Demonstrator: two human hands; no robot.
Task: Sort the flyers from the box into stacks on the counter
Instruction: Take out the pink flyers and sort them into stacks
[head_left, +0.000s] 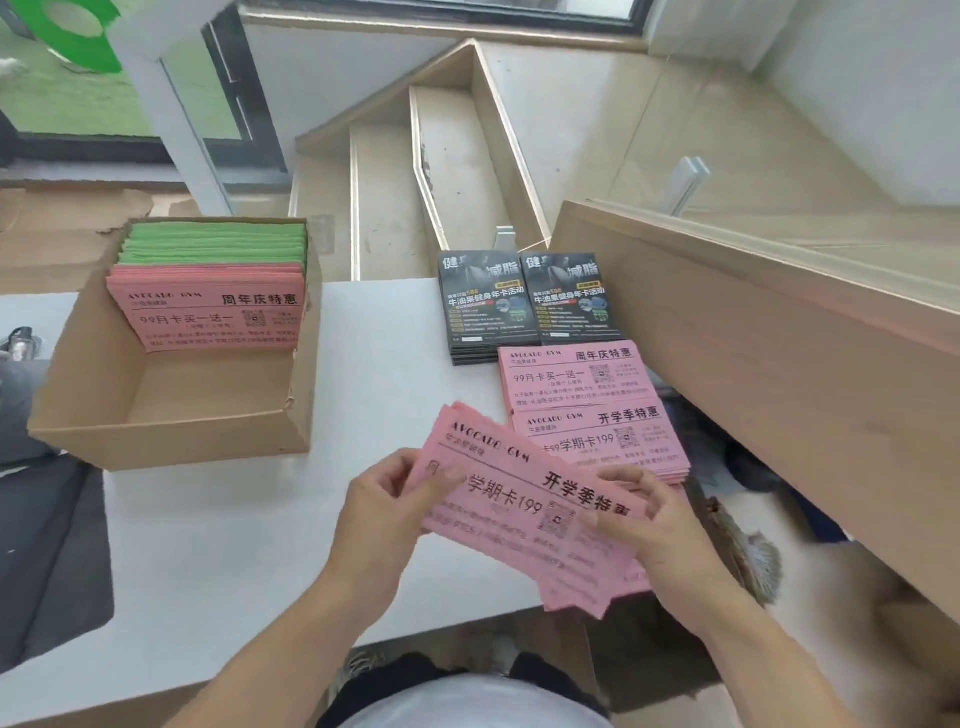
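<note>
Cardboard box (171, 384) sat at left on the white worktop (234, 530), holding pink and green flyers (213, 291). Left hand (382, 512) and right hand (647, 519) pinched a fanned pink flyer bundle (524, 512). Beyond lay black flyer stacks (524, 304) and pink flyer stacks (592, 410), against a wooden ledge (779, 338).

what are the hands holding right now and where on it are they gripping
Both hands hold a fanned bundle of pink flyers: the left hand pinches its left end, the right hand grips its right end.
</note>
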